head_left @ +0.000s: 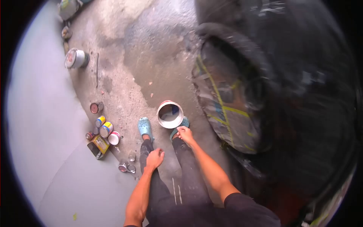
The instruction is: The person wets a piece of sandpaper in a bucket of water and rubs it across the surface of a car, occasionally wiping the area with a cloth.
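Observation:
A round white bucket [179,120], with some red on its outside, hangs in front of my right shoe. Its mouth faces me, and dark, reflecting contents show inside. My right hand [185,134] is closed at the bucket's near edge; the fingertips meet there, though the exact grip, rim or handle, is too small to make out. Over my left thigh, my left hand [154,159] is loosely curled, with nothing visible in it. Both feet wear light blue clogs [144,126]; the bucket partly covers the right one.
Several paint cans [106,129] and a yellow square tin [99,146] stand at left, by a grey surface [56,151]. A larger can [76,58] and a thin rod [97,70] are farther up. To the right, a dark vehicle [302,113] has a wheel covered by a sheet [227,109].

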Demonstrator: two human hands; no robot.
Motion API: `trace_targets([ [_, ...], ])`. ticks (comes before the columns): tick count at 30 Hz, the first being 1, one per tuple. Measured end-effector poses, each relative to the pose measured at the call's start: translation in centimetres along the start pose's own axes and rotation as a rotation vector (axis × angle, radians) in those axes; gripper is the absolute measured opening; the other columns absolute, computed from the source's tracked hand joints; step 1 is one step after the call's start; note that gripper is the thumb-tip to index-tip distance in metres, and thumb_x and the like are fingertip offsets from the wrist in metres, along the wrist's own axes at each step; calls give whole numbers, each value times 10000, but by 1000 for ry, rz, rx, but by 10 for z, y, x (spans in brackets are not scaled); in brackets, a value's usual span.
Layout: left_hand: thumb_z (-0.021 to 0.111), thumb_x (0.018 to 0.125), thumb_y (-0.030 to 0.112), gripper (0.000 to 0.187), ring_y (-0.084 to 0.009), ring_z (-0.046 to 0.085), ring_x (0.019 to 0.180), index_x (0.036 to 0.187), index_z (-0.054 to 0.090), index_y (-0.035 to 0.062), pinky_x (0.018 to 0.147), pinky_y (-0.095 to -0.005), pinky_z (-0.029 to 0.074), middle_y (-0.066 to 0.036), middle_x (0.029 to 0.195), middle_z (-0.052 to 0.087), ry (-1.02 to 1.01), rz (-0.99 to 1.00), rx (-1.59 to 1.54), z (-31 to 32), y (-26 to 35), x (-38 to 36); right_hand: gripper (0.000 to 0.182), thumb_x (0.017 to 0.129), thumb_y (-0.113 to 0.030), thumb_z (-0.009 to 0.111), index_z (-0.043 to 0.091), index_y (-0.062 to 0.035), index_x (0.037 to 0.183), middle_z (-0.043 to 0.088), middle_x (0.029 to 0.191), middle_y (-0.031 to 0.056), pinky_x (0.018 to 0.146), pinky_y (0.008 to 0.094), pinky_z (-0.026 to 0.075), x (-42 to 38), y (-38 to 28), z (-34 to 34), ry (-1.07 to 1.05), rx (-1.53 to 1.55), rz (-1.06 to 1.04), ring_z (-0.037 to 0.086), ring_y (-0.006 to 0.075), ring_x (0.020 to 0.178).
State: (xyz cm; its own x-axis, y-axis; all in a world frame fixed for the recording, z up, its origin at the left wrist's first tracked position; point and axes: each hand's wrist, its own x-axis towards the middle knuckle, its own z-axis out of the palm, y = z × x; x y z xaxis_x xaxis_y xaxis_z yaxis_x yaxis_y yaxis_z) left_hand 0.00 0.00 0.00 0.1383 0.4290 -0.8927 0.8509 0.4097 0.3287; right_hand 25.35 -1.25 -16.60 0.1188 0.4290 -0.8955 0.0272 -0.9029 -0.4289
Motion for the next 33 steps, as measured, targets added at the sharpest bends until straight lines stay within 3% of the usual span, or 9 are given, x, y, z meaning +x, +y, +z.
trace_targets([
  [2, 696, 1037, 348, 334, -425, 761, 1068, 1228, 728, 75, 930, -528, 586, -194, 1125, 798, 79, 69, -62, -16, 16, -55, 359, 1068, -316, 710, 728, -59, 1318, 772, 902, 75, 566, 329, 577, -48, -9, 48, -74, 228, 174, 664, 135, 596],
  [4, 692, 1039, 318, 306, -431, 757, 1046, 1219, 726, 72, 904, -523, 584, -201, 1112, 793, 95, 189, -194, 29, 39, 151, 442, 1055, -361, 730, 701, -36, 1353, 763, 1039, 102, 616, 330, 599, 143, 16, 20, 23, 262, 216, 709, 168, 715],
  [9, 703, 1048, 278, 311, -304, 760, 807, 1220, 729, 20, 787, -419, 592, -172, 1035, 803, 182, 181, -326, 61, 4, 240, 787, 990, -537, 792, 550, -4, 1518, 624, 1459, 209, 810, 498, 637, 248, 17, 81, 151, 523, 623, 722, 373, 1025],
  [12, 737, 1050, 328, 441, -252, 758, 923, 1340, 675, 1, 855, -387, 596, -177, 1148, 788, 0, 99, -318, 67, 1, 282, 787, 1006, -509, 790, 508, 11, 1526, 718, 1303, 180, 808, 471, 648, 288, 62, 55, -1, 339, 508, 752, 322, 1091],
  [16, 773, 1050, 423, 750, -274, 664, 1288, 1554, 457, -34, 1085, -426, 558, -216, 1477, 631, 56, -46, -594, 71, 5, 315, 478, 1098, -276, 709, 567, 20, 1445, 754, 1200, 144, 741, 297, 646, 225, 35, 23, -74, 244, 316, 788, 220, 990],
  [19, 816, 1004, 468, 911, -288, 694, 1244, 1639, 383, -21, 967, -451, 605, -236, 1522, 595, -126, -286, -970, 54, 21, 315, 278, 1133, -114, 629, 594, 20, 1375, 760, 1145, 128, 732, 286, 639, 158, 0, 1, -206, 480, 185, 798, 203, 942],
  [24, 712, 1102, 350, 502, -265, 785, 1023, 1453, 591, 12, 888, -445, 725, -155, 1249, 737, -620, -231, -1468, 44, 24, 315, 349, 1157, -169, 621, 533, -12, 1456, 736, 1191, 135, 822, 311, 652, 135, -7, -17, -367, 578, 183, 777, 194, 966],
  [27, 676, 1123, 331, 453, -248, 781, 1032, 1448, 596, 25, 875, -439, 725, -142, 1244, 732, -589, -241, -1436, 59, 12, 339, 403, 1148, -282, 649, 541, -40, 1451, 718, 1201, 126, 821, 309, 638, 168, 21, -3, -300, 418, 193, 757, 175, 981],
  [33, 577, 1111, 298, 435, -470, 760, 1046, 1086, 746, -101, 944, -530, 581, -304, 917, 756, 285, -40, -262, 101, 16, 423, 590, 1085, -435, 711, 555, -107, 1551, 671, 1420, 106, 987, 440, 584, 291, 50, 51, 288, 208, 216, 638, 253, 1249],
])
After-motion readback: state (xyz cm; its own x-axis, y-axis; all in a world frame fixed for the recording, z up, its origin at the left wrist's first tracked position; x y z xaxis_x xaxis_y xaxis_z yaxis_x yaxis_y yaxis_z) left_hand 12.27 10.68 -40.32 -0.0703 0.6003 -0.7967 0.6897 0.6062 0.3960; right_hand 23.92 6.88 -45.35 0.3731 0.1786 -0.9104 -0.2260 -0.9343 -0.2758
